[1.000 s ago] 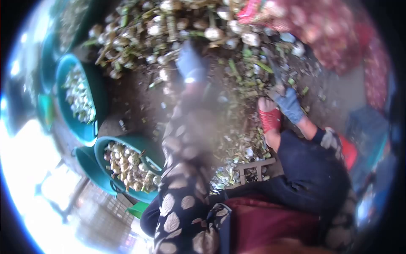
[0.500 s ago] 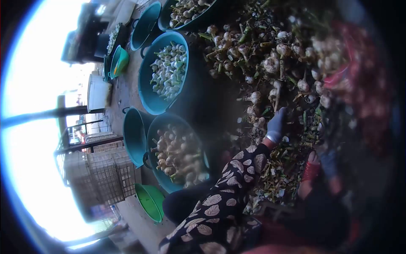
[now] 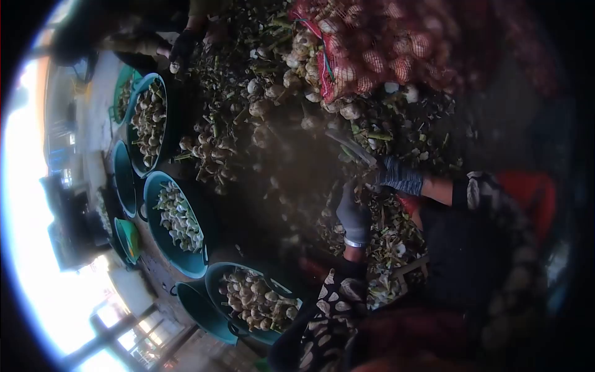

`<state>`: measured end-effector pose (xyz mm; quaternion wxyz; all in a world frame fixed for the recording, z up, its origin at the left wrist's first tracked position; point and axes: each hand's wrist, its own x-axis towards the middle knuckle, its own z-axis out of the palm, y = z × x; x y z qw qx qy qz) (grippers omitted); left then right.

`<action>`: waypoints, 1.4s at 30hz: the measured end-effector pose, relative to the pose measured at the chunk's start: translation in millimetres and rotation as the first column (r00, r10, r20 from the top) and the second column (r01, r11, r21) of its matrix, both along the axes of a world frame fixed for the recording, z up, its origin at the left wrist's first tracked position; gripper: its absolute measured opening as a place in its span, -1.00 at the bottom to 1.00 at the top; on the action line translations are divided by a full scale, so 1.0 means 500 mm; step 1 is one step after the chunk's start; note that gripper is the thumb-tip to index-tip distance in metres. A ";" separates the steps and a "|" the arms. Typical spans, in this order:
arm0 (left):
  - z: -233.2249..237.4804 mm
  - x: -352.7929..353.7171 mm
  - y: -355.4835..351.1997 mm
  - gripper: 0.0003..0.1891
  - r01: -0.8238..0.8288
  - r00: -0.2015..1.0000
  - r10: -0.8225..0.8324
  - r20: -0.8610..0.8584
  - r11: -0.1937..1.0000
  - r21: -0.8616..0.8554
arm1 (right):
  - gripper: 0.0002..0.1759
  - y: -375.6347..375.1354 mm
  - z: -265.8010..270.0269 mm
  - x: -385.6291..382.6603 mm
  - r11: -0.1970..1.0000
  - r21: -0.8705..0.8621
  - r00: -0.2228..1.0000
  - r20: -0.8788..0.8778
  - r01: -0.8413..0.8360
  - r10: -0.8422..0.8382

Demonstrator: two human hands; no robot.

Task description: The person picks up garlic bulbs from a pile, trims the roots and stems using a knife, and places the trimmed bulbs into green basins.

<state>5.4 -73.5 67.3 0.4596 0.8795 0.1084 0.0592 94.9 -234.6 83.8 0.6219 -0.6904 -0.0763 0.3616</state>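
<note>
My left hand [image 3: 354,218], in a grey glove with a light band at the wrist, is closed, its fingertips blurred; what it holds cannot be made out. Close beside it, my right hand [image 3: 400,175] in a striped grey glove is wrapped round a long-bladed cutting tool [image 3: 352,149]. The blade points up and left, over the ground. Dirty garlic bulbs [image 3: 260,107] with stems lie beyond the hands. Leaf and skin scraps [image 3: 396,248] are heaped beneath and beside them.
A red net sack [image 3: 396,46] of garlic lies at the top. Teal tubs [image 3: 168,248] stand along the left, several holding garlic. Another person's gloved hand [image 3: 183,49] is at the upper left, near a bulb. A green basin [image 3: 128,240] stands further left.
The view has swung, so the tubs sit lower and the net sack shows more fully. My left hand has come back from the bulbs to beside my right hand. The other person has come into view.
</note>
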 end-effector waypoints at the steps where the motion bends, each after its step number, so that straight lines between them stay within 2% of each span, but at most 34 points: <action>1: -0.011 -0.001 -0.001 -0.75 -0.120 0.992 0.109 -0.068 0.972 -0.201 | -0.60 0.000 0.019 0.006 1.000 0.012 0.995 -0.094 -0.017 0.018; 3: -0.046 -0.010 0.000 -0.78 -0.375 0.925 0.270 -0.267 0.759 -0.532 | -0.59 0.005 0.054 0.020 0.999 0.038 0.972 -0.235 -0.008 0.017; 4: -0.064 -0.009 0.016 -0.78 -0.367 0.923 0.271 -0.274 0.834 -0.412 | -0.58 0.011 0.060 0.023 0.999 0.051 0.956 -0.293 0.017 -0.002; 5: -0.090 -0.010 0.039 -0.77 -0.286 0.937 0.251 -0.244 0.951 -0.118 | -0.56 0.018 0.046 0.028 0.999 0.044 0.993 -0.116 0.011 -0.006; 6: -0.115 -0.016 0.064 -0.76 -0.151 0.952 0.217 -0.215 0.947 0.285 | -0.53 0.019 0.019 0.029 0.999 0.031 0.999 0.053 0.011 -0.012; 7: -0.122 -0.011 0.084 -0.75 -0.124 0.949 0.226 -0.220 0.909 0.399 | -0.44 0.015 0.020 0.032 0.986 0.166 1.000 -0.021 0.023 -0.020; 8: -0.107 -0.016 0.095 -0.69 -0.442 0.891 0.358 -0.278 0.822 -0.359 | -0.36 0.011 0.024 0.045 0.996 0.093 0.993 -0.119 -0.011 0.022; 9: -0.081 -0.001 0.098 -0.65 -0.517 0.856 0.406 -0.320 0.672 -0.530 | -0.36 0.002 0.021 0.050 0.985 0.170 0.996 0.084 -0.007 -0.007; 10: -0.044 0.008 0.100 -0.60 -0.498 0.867 0.369 -0.335 0.643 -0.582 | -0.41 0.001 -0.001 0.049 0.994 0.098 0.950 0.301 0.054 -0.081; 11: -0.006 0.018 0.097 -0.55 -0.435 0.898 0.276 -0.343 0.677 -0.593 | -0.43 -0.007 0.032 0.054 0.998 0.001 0.971 0.231 0.059 -0.058; 13: 0.045 0.039 0.081 -0.44 -0.247 0.947 0.058 -0.316 0.762 -0.599 | -0.45 -0.012 0.030 0.066 0.968 -0.243 0.981 0.169 -0.057 0.100; 14: 0.050 0.040 0.062 -0.38 -0.120 0.952 -0.064 -0.300 0.823 -0.555 | -0.46 -0.006 0.012 0.055 0.987 -0.159 0.975 0.220 0.014 0.021; 16: 0.036 0.050 0.043 -0.23 0.216 0.942 -0.274 -0.195 0.937 -0.275 | -0.47 0.013 -0.029 0.034 0.989 0.034 0.940 0.310 0.141 -0.144; 17: 0.046 0.058 0.028 -0.18 0.183 0.933 -0.286 -0.220 0.901 -0.393 | -0.50 0.020 -0.018 0.043 1.000 -0.025 0.877 0.481 -0.002 0.013; 19: 0.069 0.061 0.000 -0.08 -0.067 0.905 -0.243 -0.349 0.728 -0.682 | -0.52 0.009 0.028 0.051 0.939 -0.273 0.931 0.237 -0.210 0.277; 20: 0.076 0.064 -0.007 -0.02 -0.180 0.893 -0.216 -0.395 0.634 -0.753 | -0.54 -0.007 -0.017 0.043 0.978 -0.188 0.958 0.254 -0.090 0.137; 21: 0.071 0.057 -0.004 -0.07 -0.220 0.899 -0.202 -0.390 0.561 -0.798 | -0.56 -0.029 -0.094 0.018 0.994 -0.101 0.968 0.251 0.037 -0.010; 22: 0.070 0.051 -0.002 -0.11 -0.257 0.903 -0.187 -0.386 0.483 -0.837 | -0.58 -0.029 -0.033 0.042 0.992 -0.124 0.973 0.228 0.005 0.023; 23: 0.072 0.048 -0.004 -0.17 -0.243 0.924 -0.134 -0.357 0.515 -0.822 | -0.60 -0.028 0.031 0.067 0.989 -0.147 0.977 0.204 -0.027 0.057; 25: 0.036 0.038 0.028 -0.30 -0.211 0.920 -0.286 -0.270 0.219 -0.953 | -0.57 -0.037 0.013 0.068 0.972 -0.206 0.913 0.408 0.117 -0.024; 27: 0.047 0.024 0.024 -0.34 -0.339 0.926 -0.148 -0.347 0.076 -0.938 | -0.56 -0.045 0.014 0.055 0.968 -0.219 0.878 0.479 0.125 -0.005; 29: 0.034 0.019 0.035 -0.38 -0.311 0.918 -0.209 -0.337 0.147 -0.939 | -0.57 -0.041 0.001 0.045 0.948 -0.292 0.762 0.640 0.128 0.094; 30: 0.029 0.020 0.038 -0.38 -0.341 0.906 -0.230 -0.356 0.102 -0.934 | -0.59 -0.047 0.015 0.052 0.887 -0.461 0.752 0.578 -0.022 0.319; 31: 0.025 0.022 0.042 -0.38 -0.373 0.892 -0.251 -0.375 0.059 -0.926 | -0.62 -0.043 0.029 0.048 0.880 -0.475 0.740 0.599 0.019 0.307; 32: 0.021 0.024 0.045 -0.38 -0.405 0.878 -0.271 -0.394 0.017 -0.914 | -0.57 -0.035 0.053 0.060 0.813 -0.571 0.782 0.453 -0.114 0.428; 33: 0.019 0.019 0.046 -0.36 -0.414 0.873 -0.273 -0.404 0.022 -0.910 | -0.47 -0.027 0.070 0.068 0.727 -0.639 0.798 0.288 -0.252 0.529; 34: 0.016 0.015 0.048 -0.34 -0.423 0.868 -0.274 -0.414 0.027 -0.906 | -0.46 -0.024 0.071 0.061 0.737 -0.637 0.754 0.365 -0.226 0.547; 35: 0.021 0.011 0.043 -0.32 -0.344 0.884 -0.249 -0.396 0.228 -0.911 | -0.45 -0.022 0.069 0.054 0.747 -0.633 0.703 0.438 -0.202 0.561; 37: 0.016 0.005 0.057 -0.31 -0.209 0.873 -0.316 -0.371 0.443 -0.872 | -0.42 -0.018 0.067 0.045 0.716 -0.668 0.595 0.495 -0.205 0.633; 38: 0.018 0.005 0.063 -0.31 -0.133 0.865 -0.346 -0.363 0.539 -0.832 | -0.49 -0.016 0.065 0.043 0.730 -0.655 0.532 0.554 -0.197 0.640; 39: 0.020 0.003 0.054 -0.34 -0.085 0.887 -0.326 -0.326 0.579 -0.811 | -0.56 -0.013 0.065 0.042 0.744 -0.641 0.466 0.608 -0.190 0.643; 40: 0.022 0.002 0.046 -0.36 -0.041 0.907 -0.305 -0.289 0.621 -0.783 | -0.56 -0.011 0.067 0.040 0.735 -0.648 0.455 0.604 -0.198 0.655; 41: 0.026 -0.004 0.011 -0.39 -0.223 0.916 -0.155 -0.369 0.567 -0.793 | -0.56 -0.010 0.071 0.040 0.728 -0.655 0.443 0.601 -0.204 0.665; 42: 0.027 0.000 0.003 -0.41 -0.253 0.925 -0.099 -0.366 0.558 -0.791 | -0.55 -0.007 0.076 0.042 0.720 -0.661 0.429 0.600 -0.209 0.675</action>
